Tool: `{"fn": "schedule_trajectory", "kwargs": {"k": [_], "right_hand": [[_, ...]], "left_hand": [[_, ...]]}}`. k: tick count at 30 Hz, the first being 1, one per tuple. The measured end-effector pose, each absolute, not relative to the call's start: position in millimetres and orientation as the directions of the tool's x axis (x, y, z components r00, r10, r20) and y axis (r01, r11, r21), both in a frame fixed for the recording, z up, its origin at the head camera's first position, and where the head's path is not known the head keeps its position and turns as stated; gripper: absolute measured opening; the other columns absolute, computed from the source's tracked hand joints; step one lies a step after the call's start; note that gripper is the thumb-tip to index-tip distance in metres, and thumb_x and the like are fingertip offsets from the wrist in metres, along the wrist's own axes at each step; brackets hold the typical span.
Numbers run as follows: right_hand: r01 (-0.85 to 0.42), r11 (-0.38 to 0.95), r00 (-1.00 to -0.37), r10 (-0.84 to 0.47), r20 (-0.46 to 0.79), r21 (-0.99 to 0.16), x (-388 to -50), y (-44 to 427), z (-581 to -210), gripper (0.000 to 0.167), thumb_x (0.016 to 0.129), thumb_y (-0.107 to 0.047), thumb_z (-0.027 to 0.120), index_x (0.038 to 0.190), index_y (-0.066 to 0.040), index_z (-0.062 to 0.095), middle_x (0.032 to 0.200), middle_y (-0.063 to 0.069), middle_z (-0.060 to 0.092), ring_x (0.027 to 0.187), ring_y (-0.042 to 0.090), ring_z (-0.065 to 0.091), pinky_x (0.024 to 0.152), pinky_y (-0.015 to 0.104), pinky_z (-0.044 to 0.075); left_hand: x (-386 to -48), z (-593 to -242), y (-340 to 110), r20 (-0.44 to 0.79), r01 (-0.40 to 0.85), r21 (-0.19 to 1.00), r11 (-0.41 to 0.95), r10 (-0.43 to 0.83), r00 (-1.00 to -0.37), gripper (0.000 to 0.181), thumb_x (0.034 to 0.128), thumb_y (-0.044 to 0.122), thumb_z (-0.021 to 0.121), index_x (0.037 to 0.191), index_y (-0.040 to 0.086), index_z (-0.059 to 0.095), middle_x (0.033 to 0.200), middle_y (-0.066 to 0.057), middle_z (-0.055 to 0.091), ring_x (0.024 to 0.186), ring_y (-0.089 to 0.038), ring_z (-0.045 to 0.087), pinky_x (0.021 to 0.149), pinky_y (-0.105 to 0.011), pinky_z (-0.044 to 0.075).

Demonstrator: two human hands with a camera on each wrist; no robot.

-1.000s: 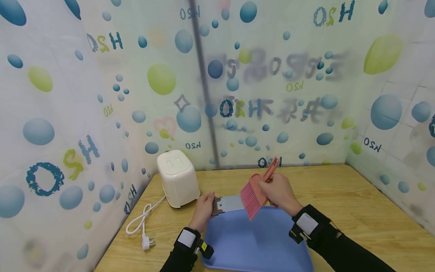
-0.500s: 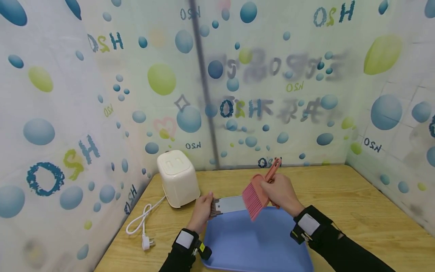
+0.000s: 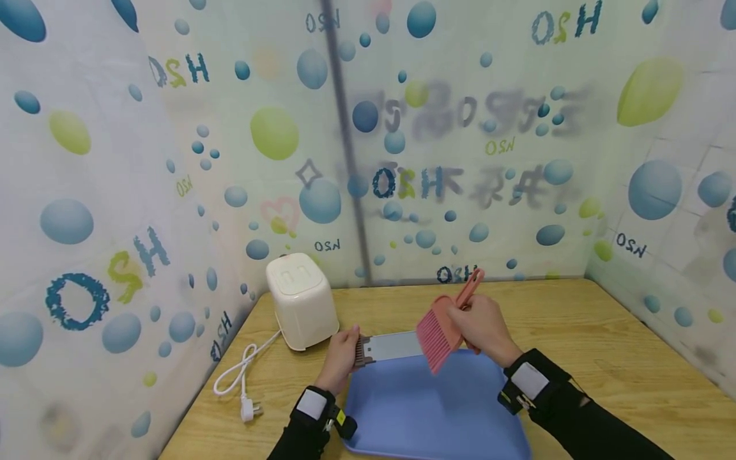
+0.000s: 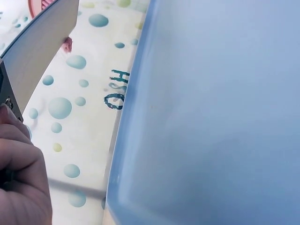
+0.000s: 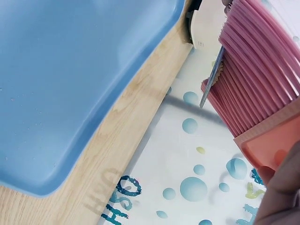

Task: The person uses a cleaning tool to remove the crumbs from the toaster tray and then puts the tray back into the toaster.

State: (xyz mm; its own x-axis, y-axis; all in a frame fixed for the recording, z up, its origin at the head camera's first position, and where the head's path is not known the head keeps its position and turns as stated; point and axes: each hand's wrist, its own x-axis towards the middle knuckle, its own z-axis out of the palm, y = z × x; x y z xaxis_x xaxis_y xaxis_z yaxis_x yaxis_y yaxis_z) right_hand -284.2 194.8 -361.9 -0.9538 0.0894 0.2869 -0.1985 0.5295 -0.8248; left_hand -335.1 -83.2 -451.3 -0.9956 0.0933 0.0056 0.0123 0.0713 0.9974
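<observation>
My left hand (image 3: pixel 340 361) grips the grey ribbed end of a flat, pale grey plate (image 3: pixel 393 345), held over the far edge of a blue tray (image 3: pixel 437 409). My right hand (image 3: pixel 483 326) pinches a pink brush (image 3: pixel 439 329), its handle tilted up to the right. The bristles overlap the plate's right end. In the right wrist view, the plate's thin edge (image 5: pixel 213 77) lies among the pink bristles (image 5: pixel 255 70). The left wrist view has the curved plate (image 4: pixel 44 51) rising from my left fingers (image 4: pixel 23 164).
A cream toaster (image 3: pixel 301 300) stands at the back left of the wooden table (image 3: pixel 604 358). Its white cord (image 3: pixel 244 364) and plug (image 3: pixel 248 411) lie in front of it. Patterned sheets (image 3: pixel 460 140) hang behind the table and along its sides. Small specks show in the tray.
My right hand has moved slightly to the right with the brush, and more of the plate shows. My left hand has shifted a little left.
</observation>
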Motion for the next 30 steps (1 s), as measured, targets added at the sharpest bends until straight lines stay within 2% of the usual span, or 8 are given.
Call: {"fn": "schedule_trajectory", "kwargs": {"k": [11,30], "right_hand": [[-0.187,0.529,-0.955,0.098,0.279,-0.828,-284,202,-364,0.026,0.095,-0.015,0.058,0.074,-0.001,0.063,0.049,0.004,0.05,0.033,0.015,0.044,0.035,0.027,0.039],[-0.21,0.523,-0.95,0.092,0.3,-0.826,-283,208,-363,0.026,0.095,-0.014,0.058,0.074,-0.001,0.063,0.049,0.004,0.051,0.034,0.016,0.043,0.034,0.027,0.037]], "left_hand": [[-336,-453,-87,0.02,0.025,0.998,0.059,0.093,-0.995,0.05,0.1119,0.038,0.038,0.11,-0.005,0.064,0.078,-0.001,0.064,0.063,-0.01,0.062,0.052,-0.024,0.048],[-335,-452,-92,0.004,0.013,0.997,0.075,0.111,-0.994,0.05,0.1116,0.038,0.039,0.113,-0.005,0.063,0.083,-0.004,0.066,0.069,-0.011,0.066,0.059,-0.026,0.055]]}}
